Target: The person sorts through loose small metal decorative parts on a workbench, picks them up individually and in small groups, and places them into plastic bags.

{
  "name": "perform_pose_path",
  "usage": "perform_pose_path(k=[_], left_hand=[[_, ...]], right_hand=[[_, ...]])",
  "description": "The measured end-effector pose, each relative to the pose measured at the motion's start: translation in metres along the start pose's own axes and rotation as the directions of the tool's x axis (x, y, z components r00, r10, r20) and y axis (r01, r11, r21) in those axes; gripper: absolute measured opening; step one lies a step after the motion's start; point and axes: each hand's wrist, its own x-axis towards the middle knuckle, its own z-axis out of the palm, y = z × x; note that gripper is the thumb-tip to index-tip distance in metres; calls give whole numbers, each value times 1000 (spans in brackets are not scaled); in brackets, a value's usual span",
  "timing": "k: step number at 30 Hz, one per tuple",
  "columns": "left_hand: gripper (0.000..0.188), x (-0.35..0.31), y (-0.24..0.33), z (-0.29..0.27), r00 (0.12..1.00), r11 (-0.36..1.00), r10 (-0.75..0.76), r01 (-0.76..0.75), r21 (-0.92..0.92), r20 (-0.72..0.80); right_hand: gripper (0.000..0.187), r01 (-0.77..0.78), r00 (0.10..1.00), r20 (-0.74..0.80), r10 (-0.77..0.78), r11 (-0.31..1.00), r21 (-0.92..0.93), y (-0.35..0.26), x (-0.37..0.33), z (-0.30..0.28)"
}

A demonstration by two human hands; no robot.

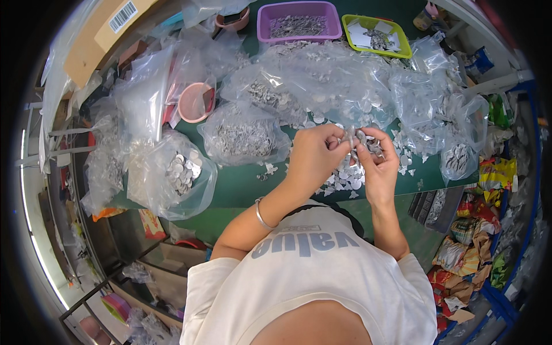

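My left hand (317, 154) and my right hand (379, 165) meet over the near part of the green table. In a pinch, the left fingers hold a small silvery metal piece (351, 138); its exact kind is too small to tell. My right thumb and fingers are closed on more small metal pieces (372, 147), partly hidden by the fingers. Just below the hands lies a loose heap of flat silvery metal pieces (348, 177). To the left of my left hand sits a clear plastic bag (241, 133) full of small metal parts.
A purple basin (263, 29) and a yellow-green tray (407, 48) with metal parts stand at the back. Clear bags of metal discs (183, 172) lie left, beside a pink cup (194, 103). More bags (457, 158) lie right. Coloured sacks (460, 253) fill a shelf at far right.
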Motion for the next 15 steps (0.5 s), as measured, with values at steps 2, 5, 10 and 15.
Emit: perform_pose_path(k=[2,5,10,15], left_hand=[[24,3,-3,-2,996,979,-70,81,-186,63],[25,2,-9,1,989,931,-104,135,-338,108],[18,-1,-19,9,989,897,-103,138,-419,104],[23,0,-29,16,990,783,-118,142,-606,79]], right_hand=[[24,40,999,-9,-40,998,-46,-9,-3,8],[23,95,995,-14,-100,976,-197,-10,-6,10],[26,318,941,70,-331,791,-522,-2,-4,5],[26,248,966,35,-257,876,-413,-10,-5,8]])
